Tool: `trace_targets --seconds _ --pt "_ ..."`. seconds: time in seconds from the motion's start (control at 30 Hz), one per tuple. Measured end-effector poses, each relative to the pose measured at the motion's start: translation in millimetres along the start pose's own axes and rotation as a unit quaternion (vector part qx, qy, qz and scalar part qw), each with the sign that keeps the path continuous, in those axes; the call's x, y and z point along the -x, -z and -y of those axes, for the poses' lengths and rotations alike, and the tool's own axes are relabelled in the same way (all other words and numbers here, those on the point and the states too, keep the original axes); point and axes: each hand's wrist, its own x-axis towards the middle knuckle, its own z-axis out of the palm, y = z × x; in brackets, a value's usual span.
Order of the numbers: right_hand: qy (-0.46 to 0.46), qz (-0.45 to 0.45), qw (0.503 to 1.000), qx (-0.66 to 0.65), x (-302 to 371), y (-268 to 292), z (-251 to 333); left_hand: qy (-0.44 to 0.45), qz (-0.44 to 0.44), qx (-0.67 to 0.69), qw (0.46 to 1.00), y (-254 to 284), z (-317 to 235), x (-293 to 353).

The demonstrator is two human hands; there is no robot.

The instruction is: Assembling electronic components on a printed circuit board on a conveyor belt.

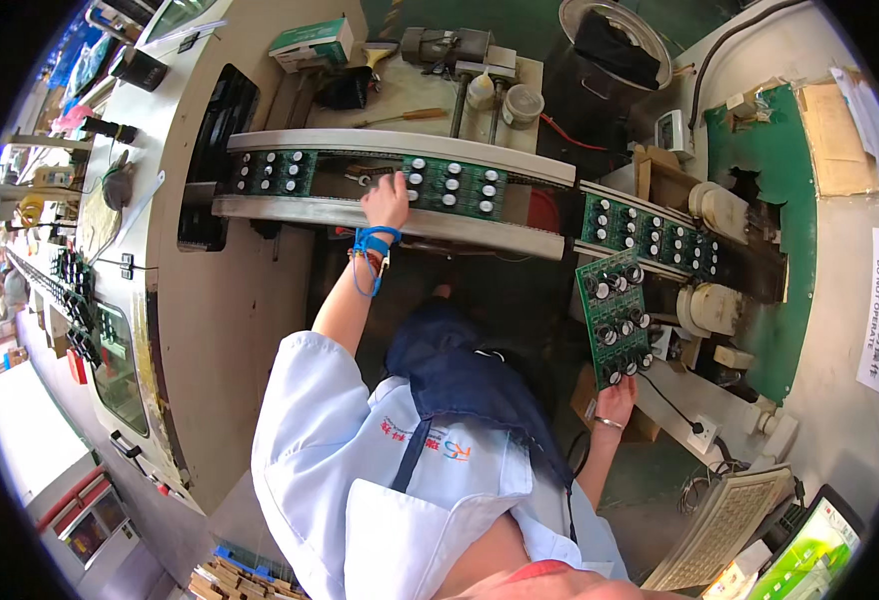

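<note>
Looked partway through the work, reading clock directions from the view's centre. Had a left-end board (272,172) in the conveyor (500,232) at 10 o'clock, near the machine's dark opening (222,140), and a middle board (453,187) at 12 o'clock, both lying between the rails and fitted with white-topped round parts (452,170). Had more fitted circuitry (650,240) on the right-hand track (660,268), between 2 and 3 o'clock; could not tell one board from several there. Judged all of these as already placed. Left one held board (615,312) off the rails, at 3 o'clock, tilted and likewise fitted with parts, so probably not yet dealt with.

Gripped that board by its lower end with the right hand (616,402), at 4 o'clock, fingers closed on the edge. Brought the left hand (387,200), at 11 o'clock, to the middle board's left edge, fingers partly curled, seemingly touching; could not tell any firm grip there. Wore a blue wristband (374,240) on that arm.
</note>
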Motion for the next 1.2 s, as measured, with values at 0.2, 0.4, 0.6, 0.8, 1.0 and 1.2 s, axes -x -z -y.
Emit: trace_targets --seconds 0.2,0.4,0.6,0.8,1.0,1.2 --pt "-0.025 -0.006 0.999 0.038 4 -24 3 -0.196 0.034 -0.108 0.974 -36 -55 39" --pt "-0.079 0.079 0.988 0.104 -37 -63 -15 -0.098 0.107 0.132 0.981 -11 -73 53" --pt "-0.195 0.17 0.939 0.226 -93 -162 -90 -0.022 0.32 0.457 0.83 80 -16 30" --pt "-0.162 0.267 0.838 0.448 -148 -260 -187 0.133 0.241 0.443 0.853 91 48 -18" --pt "-0.196 0.241 0.812 0.494 -193 -272 -262 0.058 0.19 0.248 0.948 60 81 -56" --pt "-0.136 0.212 0.79 0.559 -203 -264 -277 0.059 0.263 0.176 0.947 58 76 -68"
